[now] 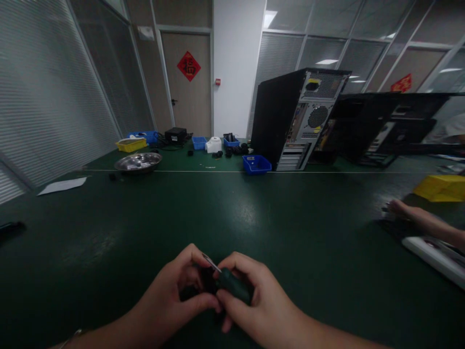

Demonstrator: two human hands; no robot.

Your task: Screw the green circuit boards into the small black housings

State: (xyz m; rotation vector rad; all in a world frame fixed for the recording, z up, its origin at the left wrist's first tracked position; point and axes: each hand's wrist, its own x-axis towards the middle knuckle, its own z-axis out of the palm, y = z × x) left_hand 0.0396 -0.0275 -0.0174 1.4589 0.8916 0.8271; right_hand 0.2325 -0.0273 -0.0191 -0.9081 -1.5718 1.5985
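While both hands meet at the bottom centre of the frame, the screwdriver lies in the right hand, its handle wrapped by the curled fingers and pinned by the thumb. The shaft slants up and left out of that grip, over the gap between the hands, its end just beside the forefinger of the left hand. The handle is thick, rounded and dark green; the shaft is thin, short and bright metal. The left hand is bent around a dark piece, pinching it between thumb and fingers; shadow and fingers hide its shape.

Beneath them spreads the green table. At the right edge, another person's hand reaches over a white-sided object, with a yellow bin beyond it. At the left of the frame lies a sheet of paper, near a metal bowl. Farther up, a blue bin sits right of centre, just beside a tall black PC tower. At upper left, a door bears a red diamond sign.
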